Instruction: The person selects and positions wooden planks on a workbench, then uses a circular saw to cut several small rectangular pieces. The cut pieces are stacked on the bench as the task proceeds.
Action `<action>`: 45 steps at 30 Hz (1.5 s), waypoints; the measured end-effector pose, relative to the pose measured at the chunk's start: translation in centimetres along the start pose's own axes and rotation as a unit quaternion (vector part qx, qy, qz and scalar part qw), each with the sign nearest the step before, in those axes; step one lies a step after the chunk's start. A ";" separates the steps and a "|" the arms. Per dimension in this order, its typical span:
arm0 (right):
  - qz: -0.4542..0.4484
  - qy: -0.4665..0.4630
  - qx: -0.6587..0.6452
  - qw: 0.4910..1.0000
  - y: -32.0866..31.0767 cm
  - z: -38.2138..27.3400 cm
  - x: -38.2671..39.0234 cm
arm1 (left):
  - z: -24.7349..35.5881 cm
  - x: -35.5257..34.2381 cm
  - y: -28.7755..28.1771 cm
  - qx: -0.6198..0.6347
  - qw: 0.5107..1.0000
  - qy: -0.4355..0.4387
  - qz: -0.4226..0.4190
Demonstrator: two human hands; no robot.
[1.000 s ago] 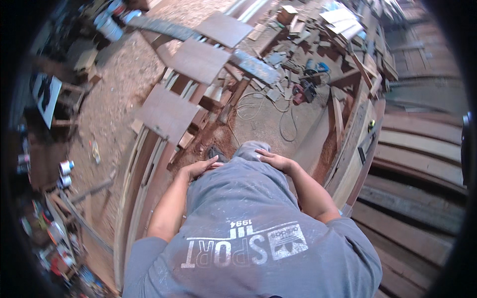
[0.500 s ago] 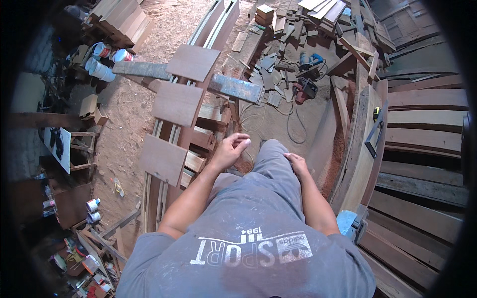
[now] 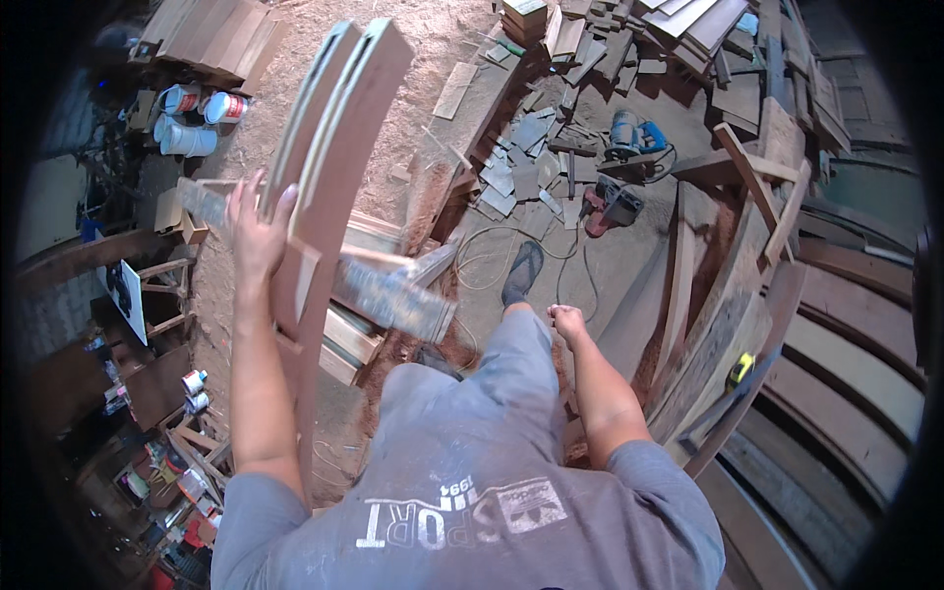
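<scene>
My left hand is on a pair of long grooved wooden rails, its thumb and fingers around the left rail. The rails run side by side away from me, with pale slots along their upper edges. A wooden panel edge shows beside my left wrist; the other panels are hidden. Below the rails lies a worn grey crosswise plank. My right hand hangs by my right leg, fingers curled in, with nothing visible in it.
Corded power tools, one blue and one dark red, lie on the floor among wood offcuts and a loose cable. A yellow tape measure sits on the right-hand timber. White buckets stand far left.
My left hand has moved left and forward onto the rails. The rails sit further left, with their flat panels no longer showing on top. My right hand has left my thigh and curled.
</scene>
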State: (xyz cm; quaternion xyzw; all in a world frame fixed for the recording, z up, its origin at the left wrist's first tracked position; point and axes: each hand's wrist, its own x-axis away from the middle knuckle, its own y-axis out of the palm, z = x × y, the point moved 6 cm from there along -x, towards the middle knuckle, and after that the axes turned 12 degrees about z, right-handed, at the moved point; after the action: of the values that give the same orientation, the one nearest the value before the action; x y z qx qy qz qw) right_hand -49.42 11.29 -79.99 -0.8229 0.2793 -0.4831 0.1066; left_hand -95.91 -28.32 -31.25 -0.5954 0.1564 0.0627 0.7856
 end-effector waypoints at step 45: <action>0.103 -0.019 -0.296 0.950 -12.2 -19.2 -4.6 | 1.6 -0.7 3.6 -0.027 0.998 0.000 -0.055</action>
State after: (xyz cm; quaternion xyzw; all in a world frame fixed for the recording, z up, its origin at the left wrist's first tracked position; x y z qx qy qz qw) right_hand -63.21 25.69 -68.18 -0.7930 0.4911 -0.3498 -0.0868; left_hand -97.33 -25.65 -33.96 -0.6243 0.1216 0.0237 0.7713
